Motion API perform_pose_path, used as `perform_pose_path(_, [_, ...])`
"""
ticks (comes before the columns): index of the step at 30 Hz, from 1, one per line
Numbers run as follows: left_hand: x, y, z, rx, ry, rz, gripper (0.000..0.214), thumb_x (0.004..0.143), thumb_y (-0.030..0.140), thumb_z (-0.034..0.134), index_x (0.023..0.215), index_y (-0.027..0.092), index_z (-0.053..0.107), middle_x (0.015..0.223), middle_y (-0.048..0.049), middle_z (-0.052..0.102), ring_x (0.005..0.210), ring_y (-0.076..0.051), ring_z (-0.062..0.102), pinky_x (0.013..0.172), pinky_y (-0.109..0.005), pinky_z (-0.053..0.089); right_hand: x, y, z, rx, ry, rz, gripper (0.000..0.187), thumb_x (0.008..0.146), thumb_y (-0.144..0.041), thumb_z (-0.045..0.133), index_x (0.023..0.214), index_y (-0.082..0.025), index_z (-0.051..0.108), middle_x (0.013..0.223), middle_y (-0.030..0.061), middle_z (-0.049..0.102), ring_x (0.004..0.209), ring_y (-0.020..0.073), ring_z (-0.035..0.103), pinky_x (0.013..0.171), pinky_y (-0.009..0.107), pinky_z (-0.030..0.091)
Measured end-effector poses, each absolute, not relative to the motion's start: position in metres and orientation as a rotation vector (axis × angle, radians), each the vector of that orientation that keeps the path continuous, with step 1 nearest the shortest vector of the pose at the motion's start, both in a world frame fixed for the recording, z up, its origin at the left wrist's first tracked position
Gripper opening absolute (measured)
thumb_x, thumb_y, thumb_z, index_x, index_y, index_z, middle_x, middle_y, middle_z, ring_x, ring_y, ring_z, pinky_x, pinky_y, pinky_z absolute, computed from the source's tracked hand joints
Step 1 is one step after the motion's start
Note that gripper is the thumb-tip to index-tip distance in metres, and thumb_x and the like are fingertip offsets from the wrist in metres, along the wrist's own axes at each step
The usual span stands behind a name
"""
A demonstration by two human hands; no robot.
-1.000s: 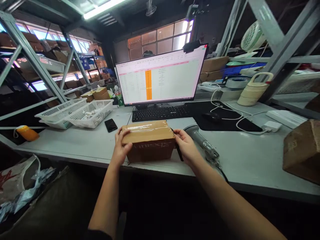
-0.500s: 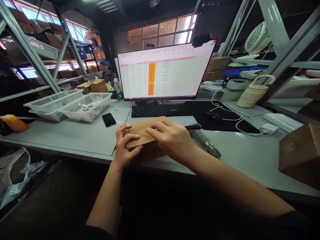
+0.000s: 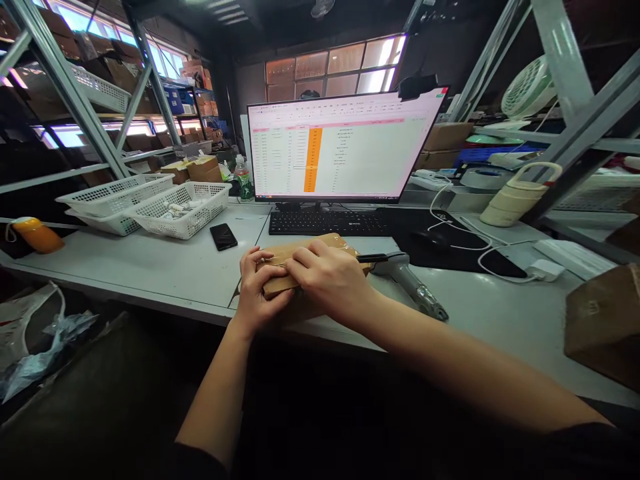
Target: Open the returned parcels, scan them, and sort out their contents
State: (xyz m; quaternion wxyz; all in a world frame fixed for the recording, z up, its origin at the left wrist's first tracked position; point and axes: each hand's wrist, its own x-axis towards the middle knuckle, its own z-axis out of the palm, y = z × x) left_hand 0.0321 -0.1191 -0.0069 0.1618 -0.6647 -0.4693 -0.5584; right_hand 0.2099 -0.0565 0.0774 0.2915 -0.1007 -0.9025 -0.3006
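A brown cardboard box [image 3: 327, 242], with shiny clear tape on its top, sits at the desk's front edge. My left hand [image 3: 257, 287] grips its left end, fingers on top and thumb along the near side. Over the top of the box is my right hand [image 3: 327, 273], its fingers curled and pressed close to the tape near my left fingertips. A slim black tool [image 3: 374, 258] sticks out to the right from under my right hand; its working end is hidden. Just right of the box lies a grey handheld scanner [image 3: 417, 287].
Behind the box stand a keyboard [image 3: 325, 223] and a monitor [image 3: 370, 160]. A phone [image 3: 223, 237] and white baskets [image 3: 185, 217] are on the left. To the right are a mouse [image 3: 433, 240], white cables, a cream container [image 3: 513, 200] and another cardboard box [image 3: 603, 320].
My right hand has moved left along the top of the box, closer to my left hand, and the black tool has moved with it. The camera view has shifted slightly.
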Motion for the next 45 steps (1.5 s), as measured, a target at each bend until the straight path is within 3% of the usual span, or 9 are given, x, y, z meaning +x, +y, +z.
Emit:
perform_pose_path(12, [0.030,-0.119,-0.009,-1.861,-1.443,-1.495,0.025,0.080,0.039,0.074,0.099,0.024,0.067,0.119,-0.0072,0.052,0.130,-0.030,0.047,0.120,-0.060,0.035,0.205,-0.070,0.085,-0.398,-2.503,-0.775,0.022,0.097,-0.009,0.053,0.092,-0.014,0.073,0.081,0.0102,0.065,0.079,0.0248,0.052,0.060,0.037,0.026])
perform_pose_path(19, [0.030,-0.120,-0.010,-1.872,-1.421,-1.512,0.027,0.082,0.043,0.073,0.102,0.025,0.069,0.121,-0.0082,0.052,0.134,-0.031,0.043,0.119,-0.060,0.036,0.225,-0.053,0.084,-0.454,-2.464,-0.923,0.022,0.094,-0.009,0.056,0.081,-0.018,0.070,0.081,0.0096,0.065,0.079,0.0265,0.052,0.061,0.038,0.031])
perform_pose_path(24, [0.032,-0.120,-0.009,-1.880,-1.381,-1.564,0.026,0.086,0.044,0.070,0.103,0.025,0.069,0.121,-0.0085,0.053,0.135,-0.030,0.043,0.120,-0.061,0.035,0.285,-0.007,0.087,-0.805,-2.463,-0.991,0.023,0.089,-0.003,0.055,0.079,-0.017,0.070,0.080,0.0108,0.064,0.078,0.0253,0.050,0.056,0.035,0.023])
perform_pose_path(29, [0.029,-0.125,-0.009,-1.931,-1.407,-1.564,0.036,0.091,0.055,0.062,0.107,0.024,0.071,0.129,-0.0117,0.055,0.140,-0.033,0.043,0.121,-0.063,0.033,0.356,0.060,0.060,-1.195,-2.385,-0.723,0.026,0.094,-0.008,0.054,0.096,-0.018,0.078,0.099,0.0134,0.071,0.086,0.0240,0.056,0.057,0.032,0.022])
perform_pose_path(32, [0.023,-0.136,0.006,-2.049,-1.525,-1.498,0.049,0.094,0.065,0.052,0.110,0.024,0.073,0.146,-0.0144,0.054,0.151,-0.039,0.032,0.120,-0.069,0.028,0.381,0.097,0.024,-1.469,-2.398,-0.377,0.028,0.099,-0.018,0.054,0.108,-0.020,0.081,0.110,0.0157,0.072,0.092,0.0249,0.062,0.060,0.032,0.030])
perform_pose_path(36, [0.019,-0.140,0.054,-2.107,-1.830,-1.172,0.039,0.096,0.056,0.054,0.110,0.026,0.075,0.152,-0.0092,0.055,0.153,-0.037,0.031,0.125,-0.068,0.016,0.386,0.120,-0.001,-1.627,-2.427,-0.172,0.030,0.094,-0.017,0.057,0.112,-0.016,0.081,0.110,0.0171,0.075,0.091,0.0292,0.070,0.065,0.034,0.045])
perform_pose_path(39, [0.018,-0.124,0.092,-2.239,-1.991,-0.880,0.051,0.092,0.054,0.063,0.134,0.026,0.065,0.154,-0.0088,0.053,0.146,-0.032,0.044,0.124,-0.053,0.032,0.367,0.103,0.017,-1.468,-2.336,-0.142,0.037,0.097,-0.020,0.053,0.126,-0.016,0.075,0.122,0.0153,0.072,0.107,0.0338,0.068,0.079,0.042,0.055])
perform_pose_path(42, [0.017,-0.100,0.112,-2.413,-2.144,-0.508,0.069,0.088,0.058,0.066,0.147,0.023,0.055,0.154,-0.0116,0.050,0.137,-0.030,0.052,0.116,-0.043,0.042,0.334,0.055,0.048,-0.882,-2.272,-0.078,0.034,0.103,-0.031,0.049,0.121,-0.018,0.075,0.117,0.0115,0.074,0.110,0.0290,0.067,0.093,0.044,0.056])
perform_pose_path(45, [0.023,-0.084,0.118,-2.495,-2.105,-0.220,0.058,0.097,0.055,0.053,0.146,0.024,0.055,0.141,-0.0118,0.057,0.122,-0.027,0.062,0.105,-0.037,0.049,0.299,0.006,0.064,-0.330,-2.407,-0.098,0.029,0.103,-0.036,0.055,0.117,-0.019,0.074,0.113,0.0096,0.074,0.104,0.0261,0.067,0.093,0.042,0.057])
